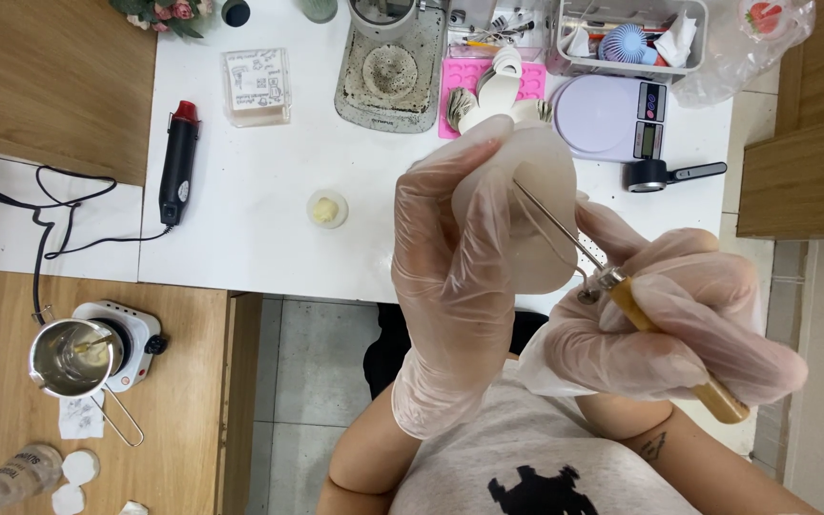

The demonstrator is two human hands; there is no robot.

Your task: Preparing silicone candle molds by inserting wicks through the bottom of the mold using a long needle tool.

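My left hand (450, 277), in a clear glove, grips a pale translucent mould (541, 205) and holds it up above the white table's (259, 191) front edge. My right hand (665, 329), also gloved, holds a thin metal tool with a wooden handle (655, 334). The tool's wire tip reaches across the mould's face towards my left fingers.
On the table lie a black heat gun (179, 162), a small cup with yellow wax (326, 208), a clear box (257, 86), a grey tray (391, 72), a pink mould (474, 81) and a lilac scale (612, 116). A metal pitcher (73, 358) sits on a small hotplate at left.
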